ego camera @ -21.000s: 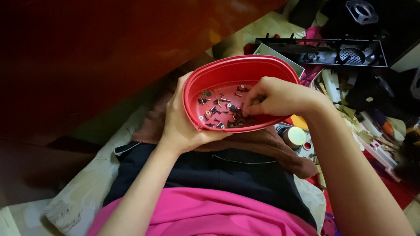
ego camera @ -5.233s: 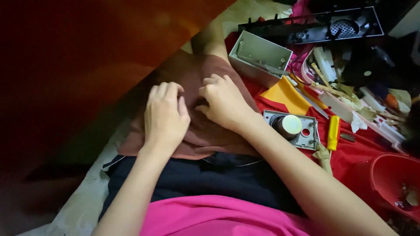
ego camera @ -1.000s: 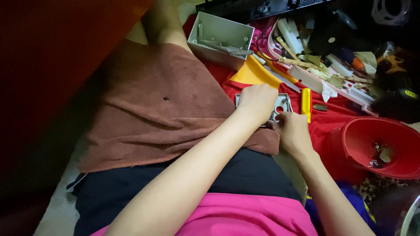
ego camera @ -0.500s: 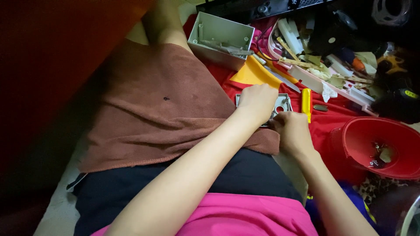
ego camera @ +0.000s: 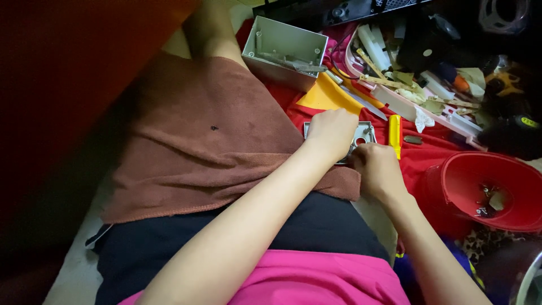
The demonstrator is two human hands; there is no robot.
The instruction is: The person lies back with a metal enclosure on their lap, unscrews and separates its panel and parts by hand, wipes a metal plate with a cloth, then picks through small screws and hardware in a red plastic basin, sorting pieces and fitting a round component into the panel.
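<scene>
Pink top, black bottoms, bare forearms

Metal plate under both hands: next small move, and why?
Probably lift the left hand off the grey metal plate a little. It covers most of the plate, so only a corner shows beside the yellow tool. The right hand sits at the plate's near edge; its grip is hidden.
</scene>
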